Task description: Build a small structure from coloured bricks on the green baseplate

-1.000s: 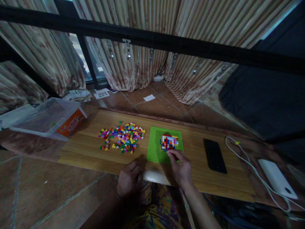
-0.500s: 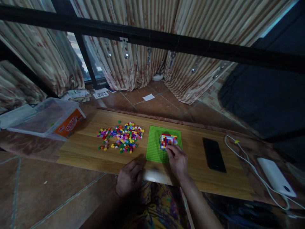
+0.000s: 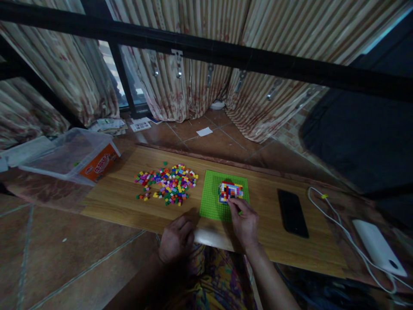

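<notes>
hands (image 3: 209,232): 2 | green baseplate (image 3: 211,202): 1 | black phone (image 3: 292,213): 1 | clear tub (image 3: 72,156): 1

Board surface: open lanes and obstructions

The wooden board (image 3: 264,241) has a loose brick pile (image 3: 167,184) in its left-centre, a green baseplate (image 3: 213,202) at the centre reaching almost to the near edge, and a black phone (image 3: 292,212) right of centre. Bare wood lies between baseplate and phone, along the far edge, and at the near-left corner. The left hand (image 3: 176,239) rests on the near edge just left of the baseplate; the right hand (image 3: 243,224) covers the baseplate's near-right corner, fingertips at the brick block (image 3: 230,191). A clear plastic bin (image 3: 69,157) overlaps the far-left corner. A white cable (image 3: 335,226) crosses the right end.
</notes>
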The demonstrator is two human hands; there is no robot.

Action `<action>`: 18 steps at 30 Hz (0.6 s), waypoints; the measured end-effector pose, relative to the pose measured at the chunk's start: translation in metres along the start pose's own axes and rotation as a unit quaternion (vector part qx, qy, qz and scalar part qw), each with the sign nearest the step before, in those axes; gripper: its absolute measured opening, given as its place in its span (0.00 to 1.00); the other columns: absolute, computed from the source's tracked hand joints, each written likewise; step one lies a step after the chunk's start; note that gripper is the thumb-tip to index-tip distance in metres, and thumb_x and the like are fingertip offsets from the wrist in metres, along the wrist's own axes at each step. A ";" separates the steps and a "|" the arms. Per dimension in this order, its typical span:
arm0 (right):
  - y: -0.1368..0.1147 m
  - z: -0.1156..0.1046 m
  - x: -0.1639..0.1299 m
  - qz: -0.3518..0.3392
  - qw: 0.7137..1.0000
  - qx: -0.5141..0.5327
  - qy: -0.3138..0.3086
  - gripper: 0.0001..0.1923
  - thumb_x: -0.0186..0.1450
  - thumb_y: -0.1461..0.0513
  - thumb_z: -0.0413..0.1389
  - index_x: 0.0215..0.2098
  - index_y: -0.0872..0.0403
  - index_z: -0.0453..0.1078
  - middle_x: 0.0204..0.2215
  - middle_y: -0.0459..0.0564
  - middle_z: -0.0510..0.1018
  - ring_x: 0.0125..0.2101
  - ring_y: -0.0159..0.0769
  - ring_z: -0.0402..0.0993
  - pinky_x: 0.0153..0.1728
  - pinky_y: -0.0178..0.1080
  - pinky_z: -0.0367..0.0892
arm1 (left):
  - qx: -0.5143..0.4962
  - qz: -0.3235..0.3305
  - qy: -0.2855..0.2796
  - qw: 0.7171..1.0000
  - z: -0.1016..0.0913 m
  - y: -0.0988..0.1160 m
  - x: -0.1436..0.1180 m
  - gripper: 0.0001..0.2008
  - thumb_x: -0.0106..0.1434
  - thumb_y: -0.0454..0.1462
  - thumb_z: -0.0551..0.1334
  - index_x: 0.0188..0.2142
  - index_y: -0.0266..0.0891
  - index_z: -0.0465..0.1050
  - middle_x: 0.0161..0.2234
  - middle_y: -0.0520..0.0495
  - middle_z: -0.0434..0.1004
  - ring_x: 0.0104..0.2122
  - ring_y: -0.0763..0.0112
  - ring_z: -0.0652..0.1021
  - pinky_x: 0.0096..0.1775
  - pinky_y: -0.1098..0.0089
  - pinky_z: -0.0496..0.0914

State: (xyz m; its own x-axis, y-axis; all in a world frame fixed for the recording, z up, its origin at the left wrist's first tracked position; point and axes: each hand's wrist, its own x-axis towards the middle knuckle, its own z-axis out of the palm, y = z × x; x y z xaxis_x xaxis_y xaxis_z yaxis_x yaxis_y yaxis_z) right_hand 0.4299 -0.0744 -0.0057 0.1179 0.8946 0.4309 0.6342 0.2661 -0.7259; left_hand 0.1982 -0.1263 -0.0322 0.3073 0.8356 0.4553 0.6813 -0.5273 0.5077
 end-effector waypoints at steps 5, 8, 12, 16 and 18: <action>-0.004 0.000 0.003 -0.014 1.000 -0.013 -0.018 0.09 0.67 0.60 0.53 0.36 0.51 0.75 0.34 0.49 0.79 0.36 0.36 0.75 0.40 0.38 0.69 | 0.003 -0.011 -0.005 1.000 0.001 0.000 -0.001 0.07 0.60 0.31 0.55 0.32 0.40 0.71 0.32 0.47 0.74 0.32 0.71 0.75 0.34 0.73 0.72; -0.003 0.001 0.004 -0.016 0.999 -0.020 -0.020 0.09 0.68 0.60 0.53 0.35 0.51 0.75 0.35 0.49 0.79 0.36 0.36 0.75 0.40 0.38 0.69 | 0.002 -0.010 -0.005 1.000 0.001 0.001 -0.001 0.06 0.59 0.30 0.56 0.33 0.40 0.70 0.33 0.47 0.74 0.32 0.71 0.75 0.34 0.73 0.71; -0.001 0.000 0.004 -0.024 0.999 -0.028 -0.033 0.10 0.68 0.59 0.52 0.35 0.51 0.75 0.34 0.49 0.79 0.36 0.36 0.75 0.40 0.38 0.69 | 0.000 -0.012 0.003 1.000 0.002 0.001 -0.001 0.07 0.58 0.29 0.55 0.33 0.39 0.70 0.33 0.46 0.74 0.33 0.71 0.75 0.34 0.73 0.71; -0.002 -0.001 0.006 -0.045 0.996 -0.054 -0.046 0.11 0.69 0.59 0.51 0.36 0.52 0.76 0.34 0.50 0.78 0.36 0.36 0.75 0.40 0.38 0.69 | -0.001 -0.012 0.005 1.000 0.002 0.002 -0.001 0.07 0.58 0.29 0.55 0.32 0.39 0.70 0.33 0.47 0.74 0.32 0.72 0.75 0.34 0.73 0.71; -0.003 -0.001 0.006 -0.052 0.995 -0.062 -0.052 0.12 0.69 0.60 0.51 0.36 0.51 0.76 0.34 0.50 0.78 0.36 0.36 0.74 0.40 0.38 0.69 | 0.001 -0.014 0.005 1.000 0.002 0.002 0.000 0.07 0.59 0.29 0.55 0.32 0.39 0.69 0.33 0.47 0.74 0.32 0.72 0.75 0.34 0.73 0.71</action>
State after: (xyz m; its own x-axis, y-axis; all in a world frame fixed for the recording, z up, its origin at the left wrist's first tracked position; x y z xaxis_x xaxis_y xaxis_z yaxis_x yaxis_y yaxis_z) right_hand 0.4293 -0.0705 -0.0002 -0.0299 0.8988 0.4374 0.7290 0.3190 -0.6057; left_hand 0.2008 -0.1275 -0.0326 0.2818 0.8480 0.4488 0.6910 -0.5039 0.5183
